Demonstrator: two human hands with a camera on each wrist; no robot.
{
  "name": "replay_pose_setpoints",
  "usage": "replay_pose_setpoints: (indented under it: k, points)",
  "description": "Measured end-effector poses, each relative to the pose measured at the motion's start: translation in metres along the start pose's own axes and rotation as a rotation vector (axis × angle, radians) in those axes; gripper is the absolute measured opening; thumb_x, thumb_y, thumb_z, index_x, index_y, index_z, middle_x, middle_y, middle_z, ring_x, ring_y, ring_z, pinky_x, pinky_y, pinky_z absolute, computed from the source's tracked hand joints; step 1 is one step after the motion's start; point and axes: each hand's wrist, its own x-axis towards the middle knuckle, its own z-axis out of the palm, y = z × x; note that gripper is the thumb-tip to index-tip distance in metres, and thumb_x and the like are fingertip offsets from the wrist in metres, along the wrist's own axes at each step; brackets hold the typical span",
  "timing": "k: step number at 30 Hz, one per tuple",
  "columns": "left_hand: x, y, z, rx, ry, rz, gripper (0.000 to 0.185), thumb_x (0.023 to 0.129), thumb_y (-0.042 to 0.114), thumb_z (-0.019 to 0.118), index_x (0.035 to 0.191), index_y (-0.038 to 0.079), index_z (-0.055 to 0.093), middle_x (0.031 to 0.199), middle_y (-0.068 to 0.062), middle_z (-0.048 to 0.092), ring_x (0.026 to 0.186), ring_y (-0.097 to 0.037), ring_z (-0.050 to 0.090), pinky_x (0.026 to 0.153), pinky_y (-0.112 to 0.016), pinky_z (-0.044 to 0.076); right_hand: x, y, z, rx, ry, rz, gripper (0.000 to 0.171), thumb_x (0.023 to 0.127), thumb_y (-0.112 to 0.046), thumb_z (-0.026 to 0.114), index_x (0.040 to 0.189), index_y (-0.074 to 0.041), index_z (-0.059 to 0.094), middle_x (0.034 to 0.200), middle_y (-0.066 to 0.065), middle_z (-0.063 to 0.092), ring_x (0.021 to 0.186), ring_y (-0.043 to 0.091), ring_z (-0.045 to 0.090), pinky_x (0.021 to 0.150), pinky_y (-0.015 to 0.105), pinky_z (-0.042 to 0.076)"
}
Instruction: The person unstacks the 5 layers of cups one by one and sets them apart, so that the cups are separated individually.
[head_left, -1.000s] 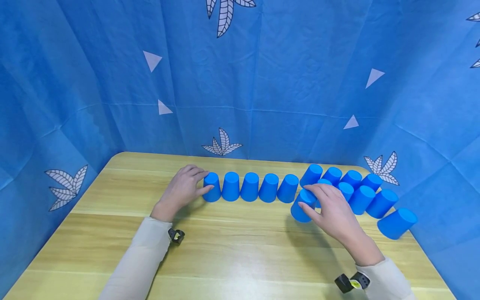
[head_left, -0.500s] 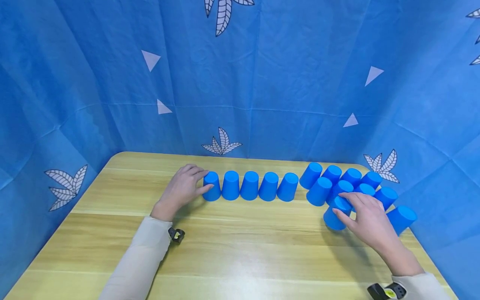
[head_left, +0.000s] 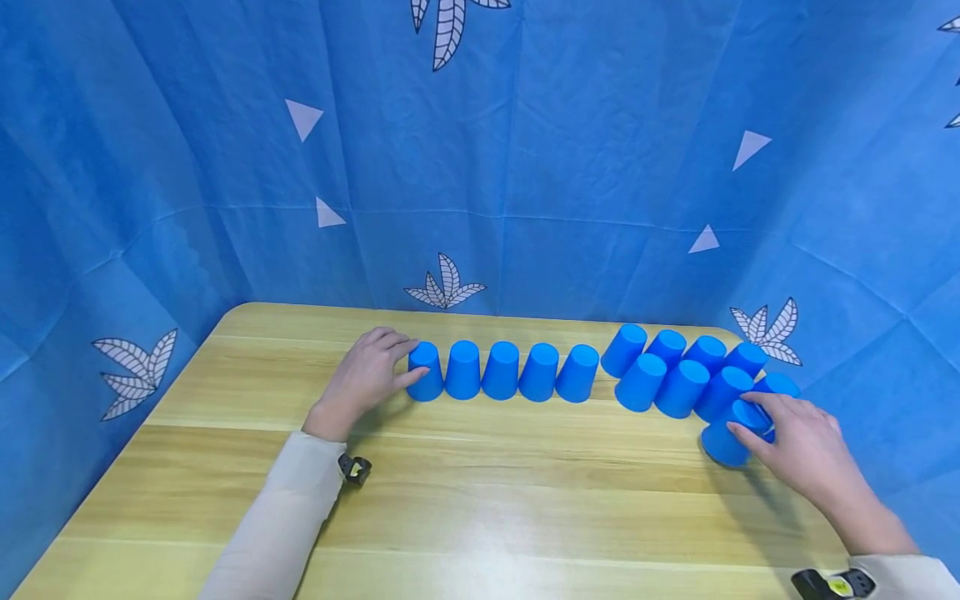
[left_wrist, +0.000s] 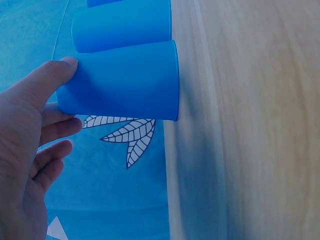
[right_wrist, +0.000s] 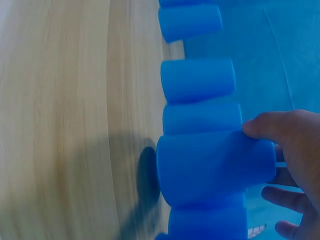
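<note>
My left hand (head_left: pixel 362 379) pinches the upper end of an upside-down blue cup (head_left: pixel 427 387), the leftmost of a straight row. In the left wrist view the thumb lies on one side of that cup (left_wrist: pixel 125 82), with fingers behind its narrow end. At the right, my right hand (head_left: pixel 806 446) grips another upside-down blue cup (head_left: pixel 723 443) by its narrow end, thumb on the near side. This cup stands in front of the right-hand group and overlaps it. In the right wrist view a shadow falls on the table beside the held cup's (right_wrist: pixel 210 167) rim.
More upside-down cups (head_left: pixel 501 372) continue the row toward the middle. At the back right, several blue cups (head_left: pixel 682 390) stand in two slanting rows, some hidden by my right hand. A blue curtain (head_left: pixel 495 150) with leaf prints hangs behind the wooden table (head_left: pixel 465 500).
My right hand has carried its cup rightward along the front of the right-hand group, uncovering cups there and covering the far-right one. The left hand has stayed in place.
</note>
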Motion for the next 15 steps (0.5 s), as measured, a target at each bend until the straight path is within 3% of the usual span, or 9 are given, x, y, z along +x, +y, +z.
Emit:
replay_pose_setpoints:
  k: [6, 15]
  points:
    - [0.0, 0.0, 0.0, -0.002, 0.011, 0.005, 0.054, 0.088, 0.047, 0.07, 0.123, 0.005, 0.068, 0.118, -0.012, 0.067, 0.115, -0.031, 0.056, 0.103, -0.048, 0.042, 0.0, 0.016, -0.003, -0.023, -0.001, 0.011, 0.053, 0.087, -0.033, 0.074, 0.118, 0.006, 0.057, 0.111, 0.037, 0.058, 0.099, 0.057, 0.051, 0.073, 0.07, 0.034]
    - [-0.001, 0.0, 0.0, -0.001, 0.001, -0.001, 0.055, 0.088, 0.048, 0.07, 0.124, 0.006, 0.068, 0.119, -0.011, 0.067, 0.116, -0.031, 0.056, 0.103, -0.048, 0.042, -0.002, 0.026, -0.003, -0.047, -0.074, 0.074, 0.059, 0.09, -0.039, 0.07, 0.122, 0.007, 0.054, 0.117, 0.04, 0.053, 0.103, 0.06, 0.046, 0.075, 0.072, 0.031]
